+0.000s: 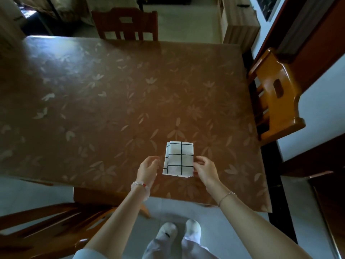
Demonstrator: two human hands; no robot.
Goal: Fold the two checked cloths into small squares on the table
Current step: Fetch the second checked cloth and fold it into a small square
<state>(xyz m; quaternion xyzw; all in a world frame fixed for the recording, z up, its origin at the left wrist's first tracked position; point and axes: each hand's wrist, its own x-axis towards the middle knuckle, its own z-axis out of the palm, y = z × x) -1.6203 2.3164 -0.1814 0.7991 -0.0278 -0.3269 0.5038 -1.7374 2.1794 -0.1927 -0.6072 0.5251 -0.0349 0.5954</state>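
Note:
A white cloth with black check lines (178, 159) lies folded into a small rectangle near the front edge of the table (115, 101), with layered edges showing on its left side. My left hand (148, 170) hovers just left of it, fingers apart and curled, holding nothing. My right hand (204, 169) is at the cloth's right edge, fingertips touching or pinching that edge. I see only one folded stack; whether it holds both cloths I cannot tell.
The table carries a brown cover with a pale leaf pattern. Wooden chairs stand at the far side (126, 23), the right side (274, 94) and the near left (56, 221). My feet (178, 232) stand on the tiled floor below.

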